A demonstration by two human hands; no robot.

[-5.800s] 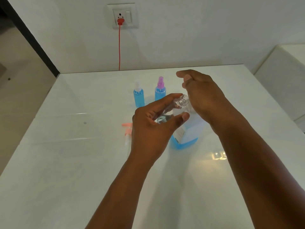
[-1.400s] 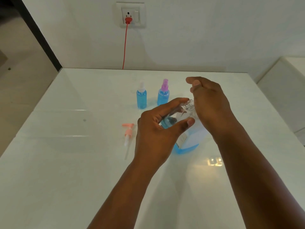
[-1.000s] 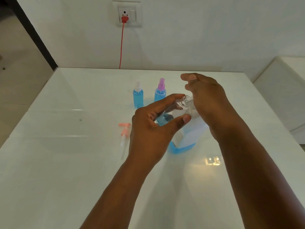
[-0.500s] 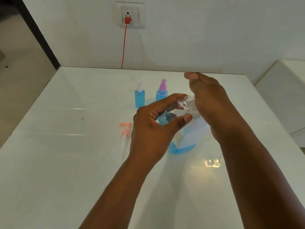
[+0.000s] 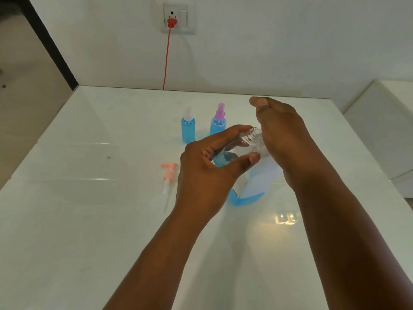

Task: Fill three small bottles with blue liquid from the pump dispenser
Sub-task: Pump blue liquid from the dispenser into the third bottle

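Observation:
My left hand (image 5: 207, 173) holds a small clear bottle (image 5: 251, 138), tilted with its open threaded neck up and to the right. A little blue liquid sits in its lower end. My right hand (image 5: 288, 139) grips the top of the large dispenser bottle (image 5: 257, 182), which leans toward the small bottle's neck. Blue liquid lies in the dispenser bottle's base, and its mouth is hidden behind my right hand. The pink pump head (image 5: 168, 175) lies detached on the table to the left. Two capped small bottles full of blue liquid stand behind, one white-topped (image 5: 188, 128) and one purple-topped (image 5: 218, 126).
The glossy white table (image 5: 89, 220) meets the wall at the back. A red cable (image 5: 166, 59) hangs from a wall socket (image 5: 176, 16) down behind the table. A white cabinet (image 5: 380, 121) stands beyond the right edge.
Both hands have stayed almost still, with the two bottles mouth to mouth. Blue liquid has collected in the small bottle, which looked clear at the earliest frame.

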